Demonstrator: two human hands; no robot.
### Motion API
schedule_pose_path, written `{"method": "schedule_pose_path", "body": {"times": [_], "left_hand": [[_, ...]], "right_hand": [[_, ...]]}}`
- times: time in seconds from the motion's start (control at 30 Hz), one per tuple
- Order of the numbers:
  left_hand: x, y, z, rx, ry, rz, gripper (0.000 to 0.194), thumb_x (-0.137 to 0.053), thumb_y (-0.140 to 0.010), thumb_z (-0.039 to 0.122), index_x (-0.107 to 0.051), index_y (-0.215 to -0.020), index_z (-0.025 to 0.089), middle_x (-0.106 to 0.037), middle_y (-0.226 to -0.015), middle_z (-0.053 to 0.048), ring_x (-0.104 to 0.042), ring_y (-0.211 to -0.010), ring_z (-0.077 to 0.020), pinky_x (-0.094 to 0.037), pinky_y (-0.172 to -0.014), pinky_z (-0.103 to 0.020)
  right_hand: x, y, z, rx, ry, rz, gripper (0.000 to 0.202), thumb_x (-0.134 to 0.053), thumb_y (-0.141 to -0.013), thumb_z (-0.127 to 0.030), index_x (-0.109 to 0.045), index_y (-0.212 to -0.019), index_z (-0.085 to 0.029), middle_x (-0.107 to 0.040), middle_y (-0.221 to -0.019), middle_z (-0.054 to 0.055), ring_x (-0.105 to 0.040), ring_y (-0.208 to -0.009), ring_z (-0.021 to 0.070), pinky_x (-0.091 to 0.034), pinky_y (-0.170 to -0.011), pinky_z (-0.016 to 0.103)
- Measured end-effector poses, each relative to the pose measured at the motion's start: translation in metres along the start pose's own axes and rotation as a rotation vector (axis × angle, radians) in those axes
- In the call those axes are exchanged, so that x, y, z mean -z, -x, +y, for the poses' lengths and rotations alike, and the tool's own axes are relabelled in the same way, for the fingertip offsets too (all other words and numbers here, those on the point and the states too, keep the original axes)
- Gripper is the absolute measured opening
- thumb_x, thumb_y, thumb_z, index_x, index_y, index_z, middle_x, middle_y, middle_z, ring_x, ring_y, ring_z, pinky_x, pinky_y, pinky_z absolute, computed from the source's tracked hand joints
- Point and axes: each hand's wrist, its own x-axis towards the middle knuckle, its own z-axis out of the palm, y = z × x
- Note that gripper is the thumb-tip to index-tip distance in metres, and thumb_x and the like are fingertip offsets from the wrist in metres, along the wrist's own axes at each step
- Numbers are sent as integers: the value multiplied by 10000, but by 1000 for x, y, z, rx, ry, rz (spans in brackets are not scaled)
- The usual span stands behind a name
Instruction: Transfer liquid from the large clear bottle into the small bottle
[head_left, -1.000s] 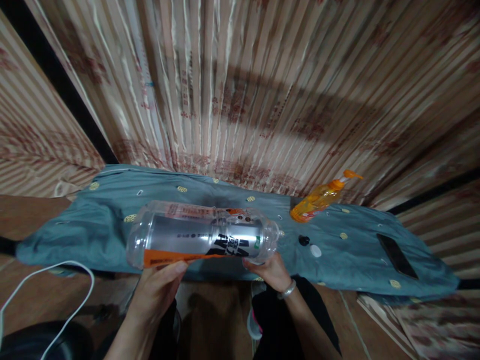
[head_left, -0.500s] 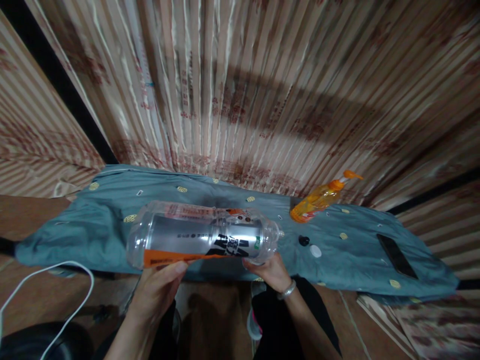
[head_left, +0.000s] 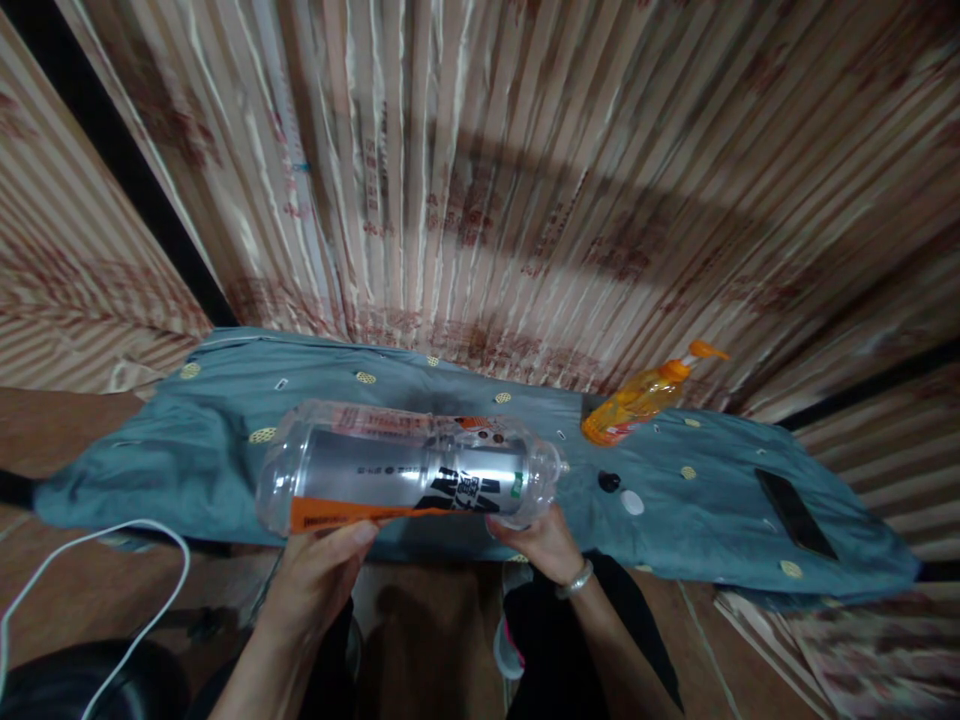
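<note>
A large clear plastic bottle with a silver and orange label lies on its side in the air, its neck to the right, no cap on it. Around its lower edge near the base, my left hand is closed, the thumb along the orange strip. By the shoulder and neck, my right hand grips it from below; a bracelet circles that wrist. The undersides of both hands' grips are hidden behind the bottle. To the right lie a small black cap and a white round piece on the cloth.
An orange pump bottle stands towards the back of the teal cloth-covered surface. A dark phone lies at the right. Striped curtains hang behind; a white cable loops at lower left.
</note>
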Motion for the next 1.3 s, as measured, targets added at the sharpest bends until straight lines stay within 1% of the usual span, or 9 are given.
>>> {"method": "schedule_pose_path", "body": {"times": [0.2, 0.33, 0.47, 0.6, 0.77, 0.93, 1.13, 1.23, 1.3], "left_hand": [[3, -2, -2, -5, -4, -51, 520, -840, -596, 341, -732, -1089, 214, -801, -892, -66, -720, -961, -325, -567, -874, -435], [5, -2, -3, -3, -2, -44, 535, -850, -583, 350, -734, -1088, 218, -799, -830, -47, -719, -972, -320, -561, -889, -426], [3, -2, -2, 9, 2, -33, 520, -854, -576, 343, -739, -1070, 230, -801, -841, -42, -719, -979, -314, -566, -878, -403], [4, -1, -2, 7, 4, -31, 526, -859, -577, 353, -736, -1078, 248, -802, -860, -30, -727, -943, -298, -578, -847, -379], [7, -2, -3, 3, 7, -67, 484, -858, -581, 333, -748, -1038, 219, -799, -843, -38, -740, -852, -263, -594, -774, -328], [6, -2, -3, -3, -5, -22, 439, -857, -578, 329, -759, -991, 216, -795, -793, -21, -738, -805, -256, -593, -788, -349], [6, -4, -3, 3, -21, -75, 436, -852, -577, 345, -767, -983, 211, -798, -820, -46, -727, -917, -298, -583, -827, -381], [4, -2, -2, 8, -6, -37, 468, -849, -578, 356, -758, -1017, 221, -798, -820, -37, -718, -957, -292, -570, -860, -377], [3, -1, -2, 17, -2, -18, 492, -856, -571, 353, -753, -1034, 223, -797, -805, -28, -725, -927, -281, -569, -860, -376]], "right_hand": [[1, 0, -2, 0, -3, -4, 197, -751, -719, -327, -766, -818, -157, -769, -821, 76, -704, -731, 256, -574, -730, 382], [1, 0, -4, 7, -1, -17, 169, -748, -727, -310, -767, -796, -158, -771, -838, 79, -708, -735, 257, -572, -729, 376], [2, -1, -6, 17, -2, -8, 170, -754, -718, -307, -763, -805, -161, -771, -859, 82, -708, -755, 268, -571, -750, 394], [2, -1, -6, 29, 28, -7, 180, -743, -720, -319, -758, -799, -158, -769, -841, 78, -704, -742, 259, -567, -742, 384], [3, -1, -9, 34, 39, 1, 207, -732, -720, -335, -759, -801, -146, -763, -801, 77, -692, -696, 246, -568, -696, 366], [2, -1, -8, 1, 21, -12, 223, -729, -727, -345, -762, -796, -135, -765, -800, 84, -697, -714, 248, -574, -720, 371], [1, -1, -6, 4, -3, -9, 206, -735, -724, -336, -759, -800, -146, -766, -811, 84, -701, -730, 262, -575, -736, 392], [2, -1, -6, 15, -9, -12, 177, -741, -724, -325, -759, -785, -160, -765, -802, 73, -701, -741, 263, -573, -748, 388], [3, -1, -7, 17, 0, -18, 169, -741, -725, -318, -758, -782, -160, -762, -781, 68, -697, -731, 259, -572, -737, 380]]}}
